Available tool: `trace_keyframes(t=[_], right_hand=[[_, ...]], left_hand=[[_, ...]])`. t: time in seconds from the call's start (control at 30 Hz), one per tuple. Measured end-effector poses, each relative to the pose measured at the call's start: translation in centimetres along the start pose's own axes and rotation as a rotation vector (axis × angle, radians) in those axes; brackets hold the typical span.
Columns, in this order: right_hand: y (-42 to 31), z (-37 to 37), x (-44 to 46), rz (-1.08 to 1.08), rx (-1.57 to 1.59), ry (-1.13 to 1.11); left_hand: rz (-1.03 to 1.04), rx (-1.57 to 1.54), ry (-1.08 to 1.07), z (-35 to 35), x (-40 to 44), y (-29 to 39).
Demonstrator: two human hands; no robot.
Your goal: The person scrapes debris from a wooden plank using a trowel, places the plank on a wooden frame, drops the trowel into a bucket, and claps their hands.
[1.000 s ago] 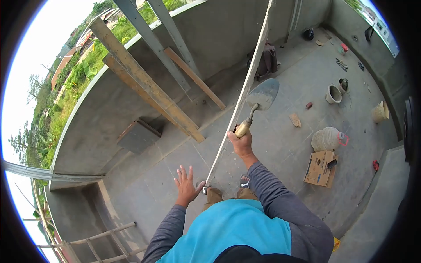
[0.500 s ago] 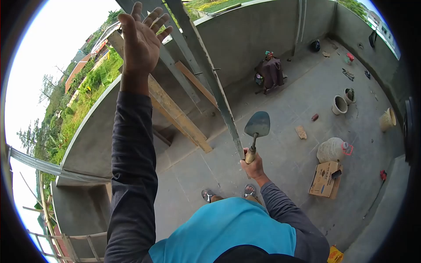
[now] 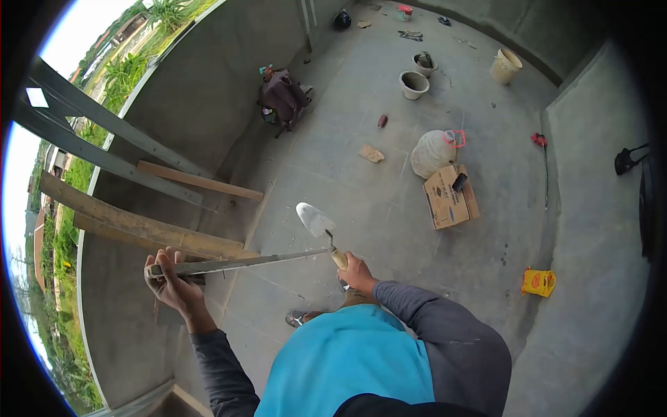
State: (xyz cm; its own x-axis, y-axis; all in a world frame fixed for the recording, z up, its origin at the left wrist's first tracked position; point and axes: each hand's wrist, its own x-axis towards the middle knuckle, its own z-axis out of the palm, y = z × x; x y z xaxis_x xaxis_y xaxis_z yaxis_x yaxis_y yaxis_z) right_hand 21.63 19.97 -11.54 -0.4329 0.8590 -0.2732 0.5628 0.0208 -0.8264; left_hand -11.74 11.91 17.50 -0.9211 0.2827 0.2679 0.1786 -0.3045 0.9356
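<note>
A person in a turquoise top with grey sleeves is standing on a grey floor (image 3: 333,163) inside a walled space, and I am seeing both bare hands at work. On the left, the left hand (image 3: 174,283) is grasping one end of a long, narrow strip (image 3: 253,263), its fingers curling up around it. The strip is stretching in front of the person toward the right hand (image 3: 359,274), its other end reaching the handle of a trowel (image 3: 316,219). The right hand's fingers are clenching that wooden handle, and the blade is pointing away and to the left; I cannot tell whether these fingers are also gripping the strip.

Beyond the left hand, wooden planks (image 3: 139,221) and metal posts (image 3: 114,125) are leaning at the wall (image 3: 201,83). Farther off, a dark bag (image 3: 283,99) is sitting near the wall's foot. To the right, a cardboard box (image 3: 448,198) is standing just beside a big cloudy jug (image 3: 431,154) with a pink handle. Past them, two small buckets (image 3: 415,85) are standing close together, with a cream bucket (image 3: 506,67) lying tilted farther right. A yellow packet (image 3: 539,282) is lying near the right-hand wall (image 3: 594,208).
</note>
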Motion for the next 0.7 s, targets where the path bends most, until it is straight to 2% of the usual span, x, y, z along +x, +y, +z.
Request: trace_keyframes(t=[0.27,0.37,0.47,0.53,0.6,0.63,0.7], right_hand=[[0.9,0.2,-1.8,0.046,-0.086,-0.125],[-0.2,1.9,-1.4,0.049,-0.060,-0.142],[-1.5,3.4,-0.4,0.017,-0.029,-0.182],[-3.2,3.4,-0.1,0.013,-0.042,-0.316],[-4.0,4.3,0.1,-0.018,-0.030,-0.315],[-4.5,4.6,0.2,-0.057,-0.022,-0.323],[-5.3,5.1,0.0,-0.055,0.012,-0.321]], left_hand=[[0.015,0.257,0.081,-6.6,-6.8,-9.3],[-0.095,0.294,0.042,-9.1,-8.3,-12.5],[-0.195,0.338,0.131,-11.0,-8.6,-13.5],[-0.227,0.379,0.107,-11.0,-8.7,-12.2],[-0.348,0.214,0.050,-11.1,-8.4,-9.7],[-0.343,0.248,0.068,-9.2,-9.1,-7.3],[-0.352,0.296,0.055,-10.7,-9.1,-7.4]])
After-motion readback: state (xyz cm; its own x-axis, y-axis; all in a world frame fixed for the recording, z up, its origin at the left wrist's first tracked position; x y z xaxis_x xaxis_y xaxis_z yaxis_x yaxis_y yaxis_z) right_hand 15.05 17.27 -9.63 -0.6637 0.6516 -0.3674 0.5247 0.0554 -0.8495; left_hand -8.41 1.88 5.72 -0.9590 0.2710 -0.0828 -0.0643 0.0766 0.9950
